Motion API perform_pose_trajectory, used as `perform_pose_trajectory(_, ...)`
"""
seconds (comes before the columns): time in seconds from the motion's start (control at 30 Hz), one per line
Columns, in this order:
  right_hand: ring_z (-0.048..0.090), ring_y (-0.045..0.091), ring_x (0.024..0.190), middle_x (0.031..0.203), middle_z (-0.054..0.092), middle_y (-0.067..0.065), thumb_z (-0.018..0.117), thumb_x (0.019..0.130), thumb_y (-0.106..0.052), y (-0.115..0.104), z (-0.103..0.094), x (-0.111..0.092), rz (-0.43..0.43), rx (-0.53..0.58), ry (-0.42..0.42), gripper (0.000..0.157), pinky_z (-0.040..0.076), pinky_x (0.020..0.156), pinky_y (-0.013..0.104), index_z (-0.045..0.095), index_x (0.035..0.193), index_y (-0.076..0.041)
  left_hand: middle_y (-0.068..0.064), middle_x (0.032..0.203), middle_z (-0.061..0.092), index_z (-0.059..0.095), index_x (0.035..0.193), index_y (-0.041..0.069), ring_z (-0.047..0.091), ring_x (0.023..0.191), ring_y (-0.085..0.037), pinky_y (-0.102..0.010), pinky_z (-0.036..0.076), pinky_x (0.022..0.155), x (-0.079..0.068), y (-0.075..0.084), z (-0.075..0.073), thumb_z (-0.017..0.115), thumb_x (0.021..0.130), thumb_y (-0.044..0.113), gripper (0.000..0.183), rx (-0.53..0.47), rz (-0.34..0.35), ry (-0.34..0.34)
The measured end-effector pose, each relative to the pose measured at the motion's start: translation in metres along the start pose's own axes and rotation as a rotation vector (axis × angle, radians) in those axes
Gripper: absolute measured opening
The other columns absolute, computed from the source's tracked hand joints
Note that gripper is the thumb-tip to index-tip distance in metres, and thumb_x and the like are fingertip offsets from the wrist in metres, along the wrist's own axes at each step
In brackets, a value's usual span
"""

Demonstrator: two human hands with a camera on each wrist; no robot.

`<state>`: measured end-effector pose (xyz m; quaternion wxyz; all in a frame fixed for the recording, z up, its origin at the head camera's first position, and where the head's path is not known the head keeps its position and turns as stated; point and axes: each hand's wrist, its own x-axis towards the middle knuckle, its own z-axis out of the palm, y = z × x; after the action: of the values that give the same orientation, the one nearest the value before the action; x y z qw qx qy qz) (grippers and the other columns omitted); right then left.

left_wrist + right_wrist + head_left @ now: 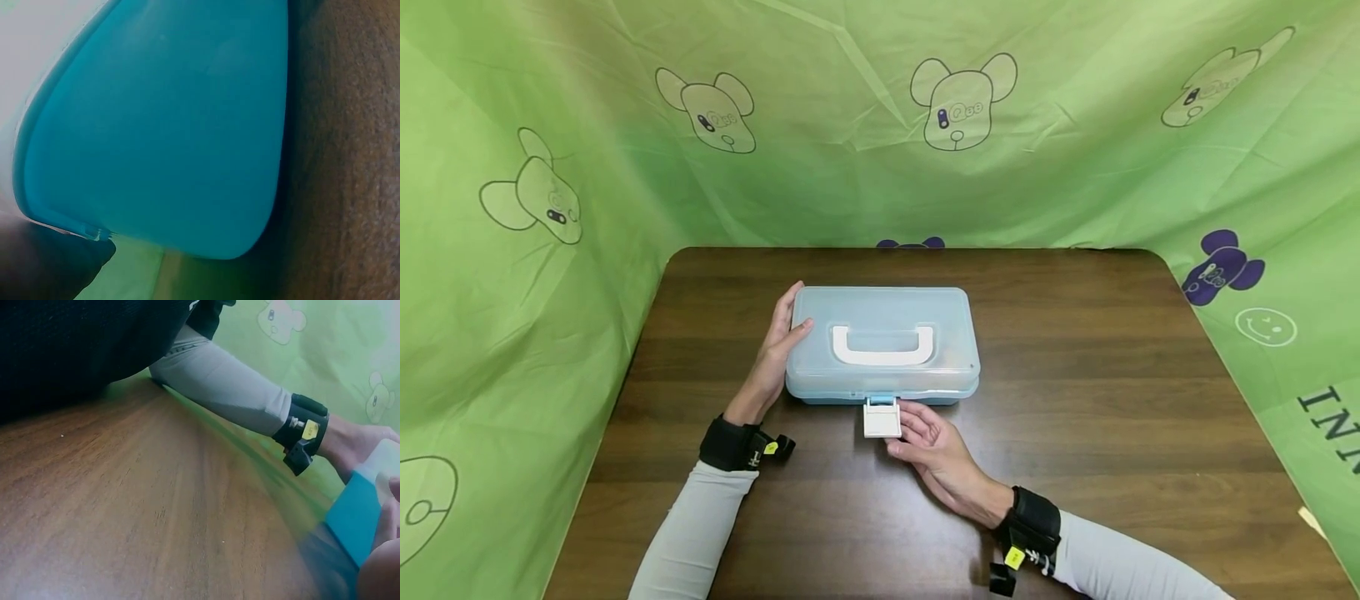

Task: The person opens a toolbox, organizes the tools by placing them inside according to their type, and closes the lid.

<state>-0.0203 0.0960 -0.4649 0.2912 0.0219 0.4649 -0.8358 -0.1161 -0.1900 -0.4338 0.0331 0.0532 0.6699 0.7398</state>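
Note:
A light-blue plastic storage box [880, 305] with a translucent lid stands on the table, its white carrying handle [883, 357] folded flat on top. My left hand [769, 364] holds the box's left side, thumb over the lid's edge and fingers along the wall. The left wrist view is filled by the blue end wall [162, 131], a dark part of the hand at the far corner. At the front middle, a white latch [882, 420] sticks out toward me. My right hand [946, 465] holds the latch's right edge, fingers partly behind it and thumb near its lower corner.
The brown wooden table [1112, 375] has rounded far corners. A green printed cloth [835, 167] hangs behind it and along both sides. A small pale object [1311, 522] lies at the table's right edge. Both wrists wear black camera straps.

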Motion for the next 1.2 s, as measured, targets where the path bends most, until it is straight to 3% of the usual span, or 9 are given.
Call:
perform_pose_trajectory(0.23,0.071,0.015,0.110,0.125,0.072,0.007,0.066,0.094,0.015,-0.002,0.005,0.003,0.028,0.007,0.063,0.064,0.059,0.094,0.026,0.036,0.150,0.014,-0.001,0.178,0.004,0.013,0.170,0.012,-0.001,0.163,-0.013,-0.051,0.000,0.130,0.000,0.000,0.000,0.048,0.110,0.020,0.070,-0.002,-0.006,0.006)
perform_pose_trajectory(0.33,0.072,0.015,0.106,0.119,0.074,0.007,0.067,0.098,0.009,-0.003,0.009,0.004,0.043,0.001,0.098,0.054,0.059,0.096,0.030,0.042,0.145,0.014,-0.002,0.179,0.002,0.011,0.170,0.012,-0.001,0.163,-0.013,-0.051,0.000,0.130,0.000,-0.001,-0.001,0.047,0.110,0.020,0.070,0.001,-0.008,0.001)
perform_pose_trajectory(0.57,0.070,0.030,0.122,0.122,0.075,0.019,0.066,0.104,-0.005,-0.016,0.021,0.007,0.083,0.046,0.121,0.024,0.052,0.109,0.042,0.063,0.125,0.007,-0.001,0.178,0.002,0.012,0.171,0.013,-0.004,0.163,-0.014,-0.053,-0.002,0.130,-0.001,0.000,-0.001,0.048,0.110,0.022,0.071,0.016,0.007,0.004)
perform_pose_trajectory(0.67,0.065,0.037,0.129,0.125,0.072,0.026,0.064,0.106,-0.007,-0.024,0.026,0.008,0.125,0.101,0.133,0.026,0.050,0.111,0.042,0.063,0.126,0.010,0.002,0.178,0.004,0.013,0.171,0.013,-0.006,0.163,-0.014,-0.053,-0.003,0.130,-0.001,-0.001,-0.001,0.048,0.110,0.022,0.071,0.027,0.012,-0.002)
perform_pose_trajectory(0.83,0.064,0.039,0.128,0.127,0.068,0.031,0.061,0.108,-0.007,-0.032,0.032,0.012,0.195,0.191,0.193,0.039,0.050,0.111,0.042,0.050,0.137,0.016,0.003,0.178,0.003,0.011,0.171,0.011,-0.007,0.163,-0.013,-0.054,-0.004,0.130,-0.001,-0.003,-0.002,0.048,0.110,0.022,0.072,0.026,0.017,-0.007)
perform_pose_trajectory(1.07,0.061,0.046,0.130,0.136,0.058,0.039,0.064,0.107,-0.007,-0.037,0.040,0.017,0.247,0.243,0.331,0.039,0.051,0.109,0.044,0.049,0.137,0.012,0.001,0.178,0.002,0.012,0.170,0.014,-0.007,0.162,-0.012,-0.050,-0.005,0.130,-0.001,-0.004,-0.001,0.048,0.110,0.020,0.071,0.015,0.028,-0.003)
perform_pose_trajectory(1.2,0.061,0.046,0.129,0.136,0.056,0.041,0.066,0.107,-0.011,-0.040,0.041,0.019,0.282,0.227,0.352,0.038,0.052,0.109,0.045,0.051,0.134,0.010,0.001,0.178,0.002,0.011,0.171,0.013,-0.005,0.162,-0.011,-0.049,-0.005,0.130,-0.001,-0.005,-0.001,0.048,0.109,0.019,0.072,0.007,0.030,-0.009)
